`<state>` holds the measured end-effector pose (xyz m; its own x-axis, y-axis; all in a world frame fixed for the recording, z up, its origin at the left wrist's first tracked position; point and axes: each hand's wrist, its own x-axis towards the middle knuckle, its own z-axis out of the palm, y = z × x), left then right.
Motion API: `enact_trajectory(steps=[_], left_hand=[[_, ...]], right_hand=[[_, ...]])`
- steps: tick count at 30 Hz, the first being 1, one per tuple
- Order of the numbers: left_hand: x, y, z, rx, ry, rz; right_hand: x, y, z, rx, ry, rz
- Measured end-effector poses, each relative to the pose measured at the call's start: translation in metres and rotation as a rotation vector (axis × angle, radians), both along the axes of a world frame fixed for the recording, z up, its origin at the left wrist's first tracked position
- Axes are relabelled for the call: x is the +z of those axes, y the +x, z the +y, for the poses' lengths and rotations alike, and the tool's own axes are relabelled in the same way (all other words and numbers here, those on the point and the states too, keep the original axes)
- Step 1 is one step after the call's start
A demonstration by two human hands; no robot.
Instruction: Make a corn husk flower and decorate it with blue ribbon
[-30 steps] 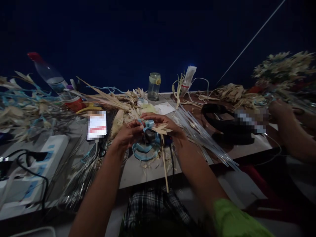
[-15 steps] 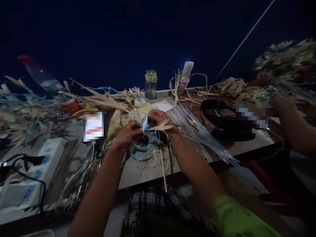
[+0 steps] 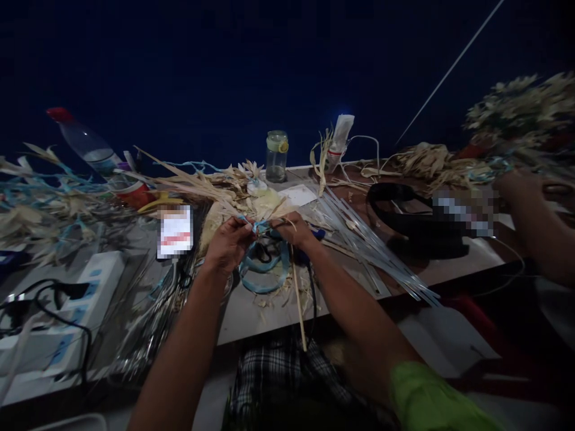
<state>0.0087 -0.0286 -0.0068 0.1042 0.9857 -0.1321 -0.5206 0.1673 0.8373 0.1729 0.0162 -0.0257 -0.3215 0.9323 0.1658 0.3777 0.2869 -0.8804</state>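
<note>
My left hand (image 3: 230, 242) is closed in a pinch on a strip of blue ribbon (image 3: 259, 227), which looks twisted tight. Close beside it, my right hand (image 3: 293, 230) has its fingers closed around dried husk leaves (image 3: 284, 208) where the ribbon meets them. A thin pale stick (image 3: 298, 305) slants down from below my right hand past the table edge; whether it joins the husk is hidden. Beneath both hands, a loose loop of wider blue ribbon (image 3: 265, 285) rests on the table among husk scraps.
Clear plastic rods (image 3: 381, 248) and a black strap-like object (image 3: 415, 218) lie to the right. At the back stands a jar (image 3: 276, 157). On the left are a phone (image 3: 175, 232), thin wires (image 3: 148, 326) and a power strip (image 3: 87, 308). Another person's hand (image 3: 521, 185) is far right.
The blue ribbon, a raised flat fold before, is now drawn into a narrow twist between my hands. My hands have come down slightly and the view has shifted a little.
</note>
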Motion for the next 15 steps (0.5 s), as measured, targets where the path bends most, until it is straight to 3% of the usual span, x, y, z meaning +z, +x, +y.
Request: enact_trajectory(steps=[4,9,12,15], left_hand=[[0.001,0.000,0.000,0.118,0.050,-0.019],[0.002,-0.001,-0.001,0.019,0.034,-0.032],[0.003,0.000,-0.002,0.027,0.057,-0.029],[0.005,0.000,-0.002,0.057,0.080,-0.016]], right_hand=[[0.004,-0.005,-0.008,0.139,0.083,-0.204],[0.012,-0.006,-0.016,0.087,0.090,-0.272],[0.017,-0.002,-0.019,0.130,0.130,-0.126],[0.022,0.002,-0.023,0.155,0.087,0.154]])
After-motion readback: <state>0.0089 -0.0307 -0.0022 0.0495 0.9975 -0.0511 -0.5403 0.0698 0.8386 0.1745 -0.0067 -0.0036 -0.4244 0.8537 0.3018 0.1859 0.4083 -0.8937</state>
